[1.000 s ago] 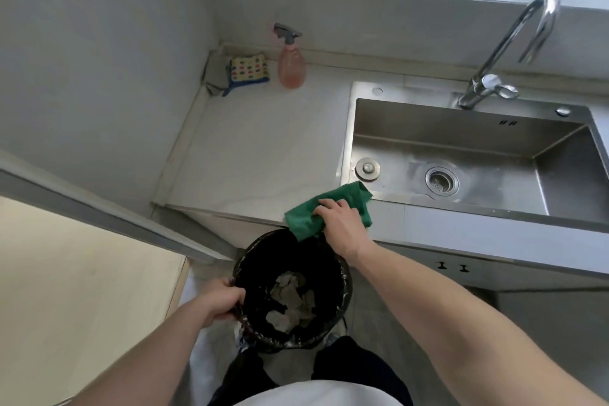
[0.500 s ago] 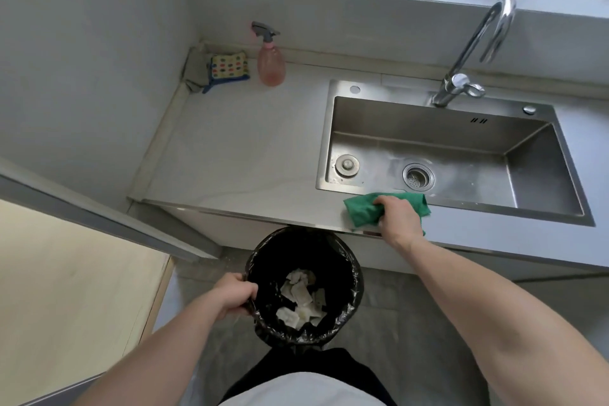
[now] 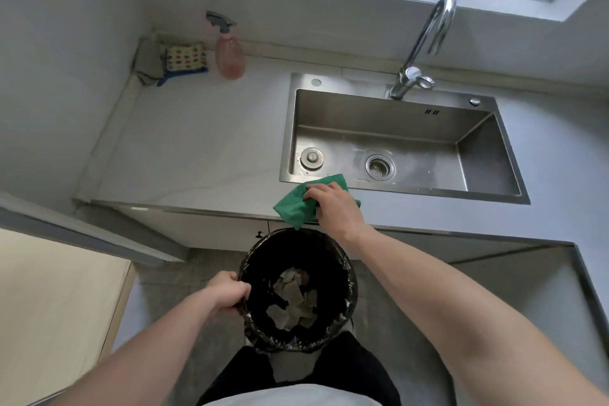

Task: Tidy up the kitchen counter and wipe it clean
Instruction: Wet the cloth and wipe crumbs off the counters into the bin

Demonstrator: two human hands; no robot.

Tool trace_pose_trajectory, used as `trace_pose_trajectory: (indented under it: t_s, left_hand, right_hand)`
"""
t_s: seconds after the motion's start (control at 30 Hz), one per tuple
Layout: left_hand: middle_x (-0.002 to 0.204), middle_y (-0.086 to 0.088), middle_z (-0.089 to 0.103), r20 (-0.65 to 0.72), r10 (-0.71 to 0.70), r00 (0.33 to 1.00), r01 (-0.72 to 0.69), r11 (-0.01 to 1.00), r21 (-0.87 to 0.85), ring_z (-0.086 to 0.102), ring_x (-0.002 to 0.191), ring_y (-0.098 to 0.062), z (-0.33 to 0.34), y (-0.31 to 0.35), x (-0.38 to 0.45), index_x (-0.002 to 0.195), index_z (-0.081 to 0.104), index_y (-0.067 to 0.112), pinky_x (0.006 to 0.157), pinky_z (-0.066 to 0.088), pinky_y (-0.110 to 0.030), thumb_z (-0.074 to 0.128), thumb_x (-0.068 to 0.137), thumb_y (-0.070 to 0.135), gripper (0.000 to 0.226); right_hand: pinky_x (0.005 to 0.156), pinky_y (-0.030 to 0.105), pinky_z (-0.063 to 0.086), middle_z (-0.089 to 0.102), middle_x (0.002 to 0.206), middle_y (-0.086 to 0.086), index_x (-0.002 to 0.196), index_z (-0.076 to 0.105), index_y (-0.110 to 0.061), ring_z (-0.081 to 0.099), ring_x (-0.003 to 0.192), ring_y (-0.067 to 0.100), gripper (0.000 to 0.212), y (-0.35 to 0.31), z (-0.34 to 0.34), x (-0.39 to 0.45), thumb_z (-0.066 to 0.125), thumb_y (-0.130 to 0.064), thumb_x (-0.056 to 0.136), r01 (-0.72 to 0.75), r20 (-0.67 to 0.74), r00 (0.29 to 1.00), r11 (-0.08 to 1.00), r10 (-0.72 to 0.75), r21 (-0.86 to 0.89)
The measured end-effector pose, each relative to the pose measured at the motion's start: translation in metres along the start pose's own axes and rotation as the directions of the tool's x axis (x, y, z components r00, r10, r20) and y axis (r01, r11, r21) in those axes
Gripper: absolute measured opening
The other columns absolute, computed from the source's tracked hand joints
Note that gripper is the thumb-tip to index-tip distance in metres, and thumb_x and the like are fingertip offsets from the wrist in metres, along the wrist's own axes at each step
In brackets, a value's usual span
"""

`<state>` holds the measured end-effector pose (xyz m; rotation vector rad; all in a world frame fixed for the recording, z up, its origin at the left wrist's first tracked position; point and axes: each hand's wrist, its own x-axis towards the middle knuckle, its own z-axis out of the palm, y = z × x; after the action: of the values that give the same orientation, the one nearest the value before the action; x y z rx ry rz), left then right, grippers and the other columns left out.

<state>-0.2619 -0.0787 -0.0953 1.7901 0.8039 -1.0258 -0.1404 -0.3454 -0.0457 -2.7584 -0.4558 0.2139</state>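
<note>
Shifted left along the near counter [image 3: 197, 155] edge since half a second ago: green cloth [image 3: 295, 204], gripped in your right hand [image 3: 336, 208], now above the bin [image 3: 298, 288] your left hand [image 3: 230, 293] grips by its rim, so crumbs likely drop in.

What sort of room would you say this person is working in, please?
Most likely a small home kitchen: a stainless steel sink with a curved chrome tap is set into a pale grey counter, with a pink spray bottle behind.
</note>
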Motion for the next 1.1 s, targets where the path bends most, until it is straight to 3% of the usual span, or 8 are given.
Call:
trace_pose_trajectory:
  t_s: [0.13,0.3,0.47,0.63,0.7,0.8,0.93,1.1]
  left_hand:
    - [0.083,-0.021,0.074,-0.009,-0.013,1.0,0.013,1.0,0.002,0.073,0.073,-0.033,0.023,0.012,-0.005,0.095,0.069,-0.005,0.066,0.066,-0.043,0.064,0.064,0.004,0.033]
    - [0.07,-0.012,0.069,-0.071,-0.023,0.997,0.022,1.0,-0.022,0.068,0.061,-0.026,0.074,0.032,-0.013,0.081,0.067,0.006,0.054,0.058,-0.029,0.064,0.071,0.001,0.012]
    - [0.085,-0.014,0.077,-0.13,-0.066,0.989,0.059,0.997,-0.051,0.076,0.085,-0.032,0.143,0.04,-0.01,0.081,0.073,0.01,0.074,0.065,-0.045,0.068,0.053,0.019,0.031]
    - [0.087,-0.016,0.072,-0.123,-0.098,0.988,0.077,0.983,-0.164,0.071,0.078,-0.028,0.221,0.065,-0.024,0.097,0.068,0.002,0.065,0.065,-0.042,0.07,0.064,0.01,0.034]
    - [0.082,-0.014,0.07,-0.11,-0.091,0.99,0.073,0.985,-0.156,0.069,0.075,-0.027,0.243,0.07,-0.023,0.091,0.065,0.001,0.07,0.066,-0.049,0.069,0.051,0.016,0.043]
    - [0.079,-0.012,0.067,-0.109,-0.084,0.991,0.066,0.984,-0.163,0.068,0.072,-0.026,0.279,0.084,-0.034,0.085,0.063,0.011,0.069,0.066,-0.046,0.068,0.06,0.01,0.026]
    - [0.076,-0.011,0.067,-0.108,-0.059,0.992,0.041,0.985,-0.166,0.068,0.063,-0.022,0.306,0.098,-0.044,0.085,0.06,0.01,0.063,0.064,-0.037,0.064,0.075,0.0,0.014]
    - [0.082,-0.014,0.072,-0.05,-0.042,0.998,0.034,0.989,-0.142,0.073,0.067,-0.026,0.318,0.096,-0.041,0.089,0.063,0.011,0.073,0.066,-0.047,0.066,0.064,0.005,0.025]
  right_hand:
    - [0.087,0.038,0.045,0.061,0.137,-0.009,0.117,0.065,-0.028,0.053,0.105,0.024,0.041,0.042,-0.014,0.002,0.063,-0.001,0.086,-0.02,0.016,1.0,0.998,0.021,-0.058]
    - [0.085,0.04,0.045,0.059,0.14,-0.007,0.117,0.065,-0.027,0.051,0.104,0.024,0.037,0.114,-0.024,-0.009,0.06,-0.002,0.089,-0.001,0.087,0.996,0.991,0.013,-0.133]
    - [0.087,0.039,0.045,0.055,0.146,-0.01,0.115,0.064,-0.028,0.051,0.11,0.023,0.034,0.201,-0.037,-0.04,0.062,-0.005,0.091,0.019,0.126,0.992,0.996,-0.009,-0.084]
    - [0.09,0.04,0.046,0.058,0.142,-0.012,0.115,0.065,-0.028,0.051,0.112,0.023,0.034,0.271,-0.062,-0.07,0.058,-0.004,0.092,-0.003,0.121,0.993,0.999,0.008,-0.046]
    - [0.09,0.04,0.047,0.063,0.129,-0.004,0.113,0.064,-0.033,0.054,0.107,0.026,0.038,0.298,-0.07,-0.084,0.057,-0.004,0.088,-0.074,0.124,0.989,0.997,0.074,-0.005]
    - [0.087,0.038,0.05,0.058,0.108,0.001,0.11,0.06,-0.04,0.058,0.095,0.029,0.04,0.339,-0.082,-0.109,0.057,-0.012,0.082,-0.217,0.121,0.97,0.975,0.21,0.044]
    - [0.086,0.036,0.053,0.059,0.103,0.003,0.108,0.063,-0.04,0.059,0.091,0.027,0.038,0.384,-0.099,-0.134,0.058,-0.013,0.083,-0.305,0.095,0.949,0.952,0.3,0.038]
    - [0.088,0.038,0.054,0.064,0.112,0.008,0.109,0.069,-0.036,0.063,0.096,0.032,0.047,0.425,-0.127,-0.167,0.054,-0.001,0.082,-0.498,0.017,0.867,0.867,0.498,0.019]
